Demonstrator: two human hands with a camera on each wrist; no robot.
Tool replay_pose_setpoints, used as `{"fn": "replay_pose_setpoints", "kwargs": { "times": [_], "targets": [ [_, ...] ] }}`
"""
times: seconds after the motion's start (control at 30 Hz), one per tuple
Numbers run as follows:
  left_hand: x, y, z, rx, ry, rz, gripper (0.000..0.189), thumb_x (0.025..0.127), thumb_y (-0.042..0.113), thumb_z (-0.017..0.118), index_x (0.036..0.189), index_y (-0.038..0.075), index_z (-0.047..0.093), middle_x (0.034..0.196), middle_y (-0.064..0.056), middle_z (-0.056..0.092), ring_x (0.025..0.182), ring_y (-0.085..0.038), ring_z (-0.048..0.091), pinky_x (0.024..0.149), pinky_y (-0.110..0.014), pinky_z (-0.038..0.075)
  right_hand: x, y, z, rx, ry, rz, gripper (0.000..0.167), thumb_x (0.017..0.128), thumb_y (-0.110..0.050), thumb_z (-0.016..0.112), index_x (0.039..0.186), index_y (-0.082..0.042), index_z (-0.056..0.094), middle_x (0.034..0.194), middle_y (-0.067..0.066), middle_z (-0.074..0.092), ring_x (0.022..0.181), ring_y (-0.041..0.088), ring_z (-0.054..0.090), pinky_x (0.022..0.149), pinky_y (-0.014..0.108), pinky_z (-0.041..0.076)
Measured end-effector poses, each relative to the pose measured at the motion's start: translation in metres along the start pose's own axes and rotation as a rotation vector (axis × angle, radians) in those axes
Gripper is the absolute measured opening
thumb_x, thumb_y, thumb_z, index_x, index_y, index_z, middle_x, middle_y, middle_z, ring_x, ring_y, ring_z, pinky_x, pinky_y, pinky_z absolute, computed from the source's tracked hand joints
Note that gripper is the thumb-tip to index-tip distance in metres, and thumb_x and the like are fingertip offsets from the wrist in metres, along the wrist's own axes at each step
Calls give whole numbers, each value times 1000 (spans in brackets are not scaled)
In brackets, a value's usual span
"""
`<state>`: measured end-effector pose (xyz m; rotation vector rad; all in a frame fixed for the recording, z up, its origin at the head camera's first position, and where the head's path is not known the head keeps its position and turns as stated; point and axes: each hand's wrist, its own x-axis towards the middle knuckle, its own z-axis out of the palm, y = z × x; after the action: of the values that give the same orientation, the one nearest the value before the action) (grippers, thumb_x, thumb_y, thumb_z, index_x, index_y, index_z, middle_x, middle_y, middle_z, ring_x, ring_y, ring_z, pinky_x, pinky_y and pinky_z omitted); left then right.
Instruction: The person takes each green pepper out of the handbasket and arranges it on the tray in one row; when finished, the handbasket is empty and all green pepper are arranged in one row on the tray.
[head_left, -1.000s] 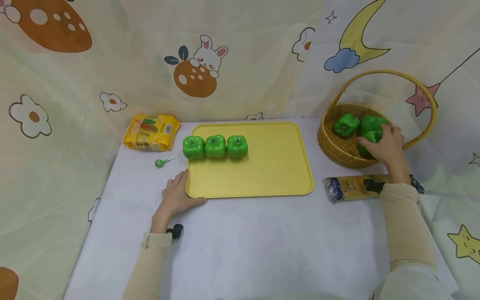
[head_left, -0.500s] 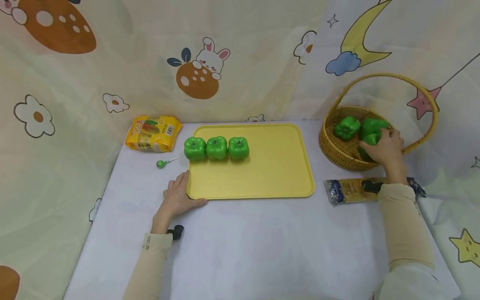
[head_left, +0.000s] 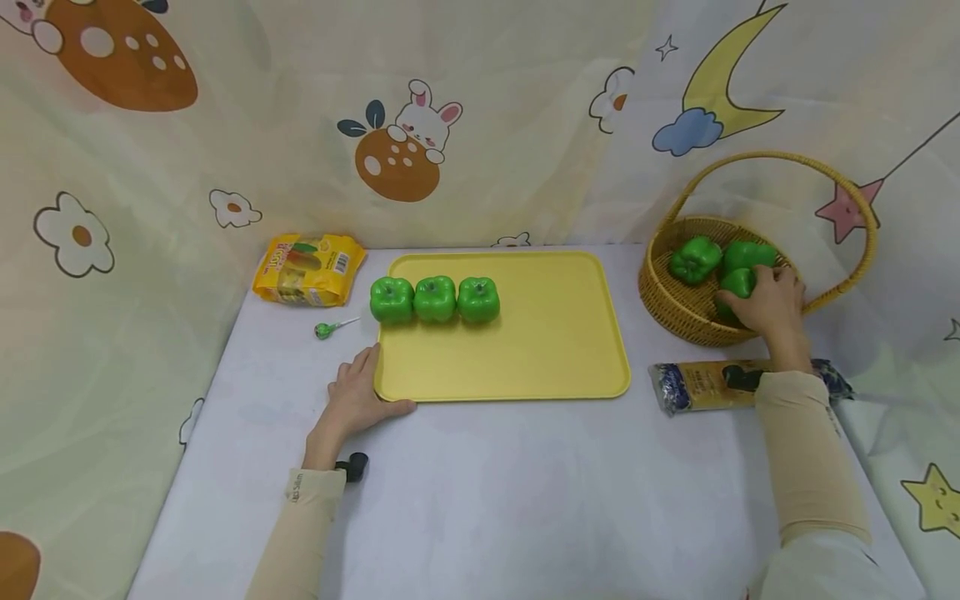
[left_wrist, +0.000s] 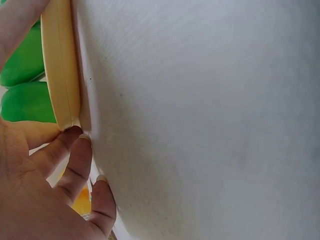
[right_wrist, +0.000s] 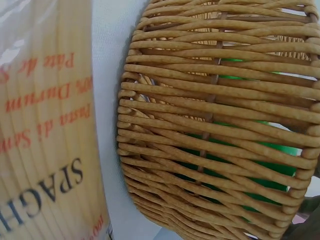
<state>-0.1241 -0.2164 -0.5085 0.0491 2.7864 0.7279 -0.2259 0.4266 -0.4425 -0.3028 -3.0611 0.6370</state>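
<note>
My left hand [head_left: 352,400] rests against the near left corner of a yellow tray [head_left: 540,350], its thumb along the front edge and its fingers at the left side. The left wrist view shows those fingertips [left_wrist: 82,137] beside the tray wall [left_wrist: 62,65]. On the tray, three green bell peppers [head_left: 435,300] stand in a row near the left. Inside a wicker basket [head_left: 675,310], my right hand [head_left: 772,304] grips the front green bell pepper [head_left: 738,283], covering part of it. Two more peppers sit there, one at the left [head_left: 696,260], another behind [head_left: 748,254].
A spaghetti packet [head_left: 701,386] lies under my right wrist, in front of the basket. Left of the tray are a yellow snack bag [head_left: 309,271] and a green lollipop [head_left: 324,331]. The basket's tall handle [head_left: 780,156] arches above it; a printed cloth backs the table.
My right hand's fingers have drawn slightly nearer over the front pepper in the basket. The left hand stays at the tray corner, and the head view has tilted a little.
</note>
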Motion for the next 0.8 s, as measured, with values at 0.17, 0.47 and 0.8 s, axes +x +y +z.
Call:
{"fn": "replay_pose_setpoints", "kwargs": {
  "times": [0.17,0.47,0.8],
  "targets": [
    [0,1,0,-8,10,2,125,72,64,80,163,15,9,166,-18,22,130,-38,34,96,-58,34,0,0,-1,11,1,-5,84,99,-46,56,154,7,22,147,48,12,132,64,13,100,74,20],
    [-1,2,-1,-8,15,4,125,72,64,80,162,13,11,165,-19,23,129,-39,34,95,-57,35,-3,-1,-2,26,-19,-5,91,97,-55,54,157,4,19,149,46,7,129,65,20,99,76,27],
    [-2,2,-1,-5,24,17,123,72,63,81,162,15,12,164,-17,26,124,-36,37,91,-53,35,-4,0,-1,29,-9,-5,89,98,-54,53,158,1,18,149,46,5,129,65,21,98,77,28]
  ]
}}
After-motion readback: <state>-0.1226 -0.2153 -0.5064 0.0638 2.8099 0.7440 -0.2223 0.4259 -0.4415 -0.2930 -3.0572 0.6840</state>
